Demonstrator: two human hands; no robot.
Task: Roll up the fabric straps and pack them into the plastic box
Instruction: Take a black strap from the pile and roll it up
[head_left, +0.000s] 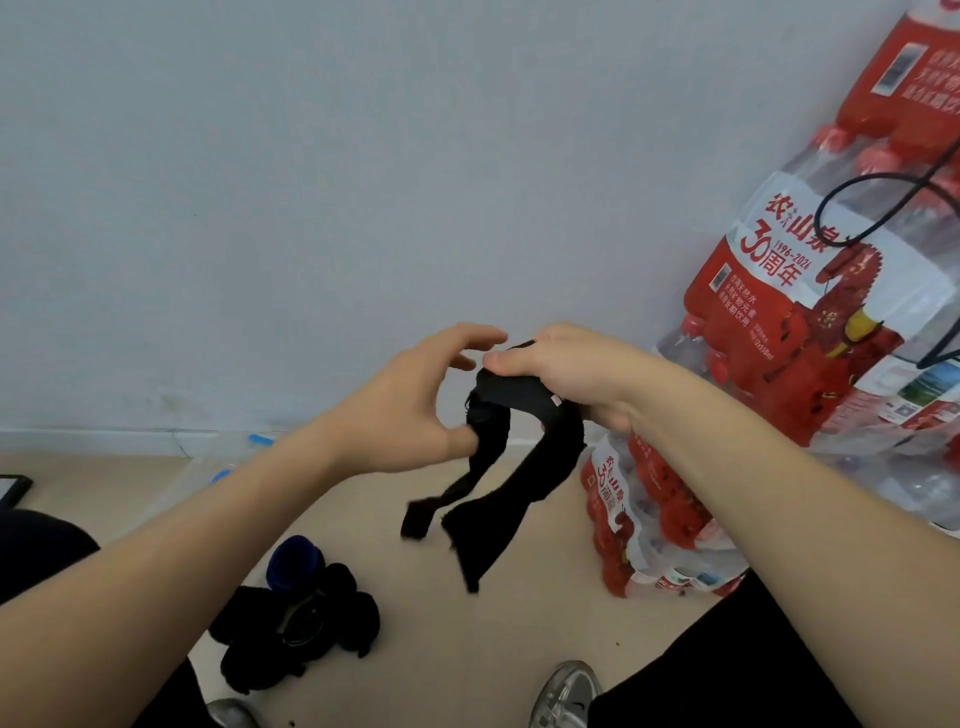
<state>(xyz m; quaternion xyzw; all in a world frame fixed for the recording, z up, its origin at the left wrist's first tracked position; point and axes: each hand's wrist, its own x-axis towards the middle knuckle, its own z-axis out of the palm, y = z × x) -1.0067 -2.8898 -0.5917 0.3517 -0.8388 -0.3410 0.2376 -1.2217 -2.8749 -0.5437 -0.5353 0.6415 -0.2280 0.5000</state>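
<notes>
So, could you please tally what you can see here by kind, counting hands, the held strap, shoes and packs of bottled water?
Hands: 2, left and right
Held strap: 1
Shoes: 2, one and another
Water packs: 3, top, middle, low
Total: 8

The strap (511, 452) I hold is black with a small pale tag. The pile of straps (296, 623) on my beige floor (519, 649) is black, one roll dark blue. The water bottle packs (810, 312) are clear with red and white labels and red caps. The wall (363, 156) is pale grey.
</notes>
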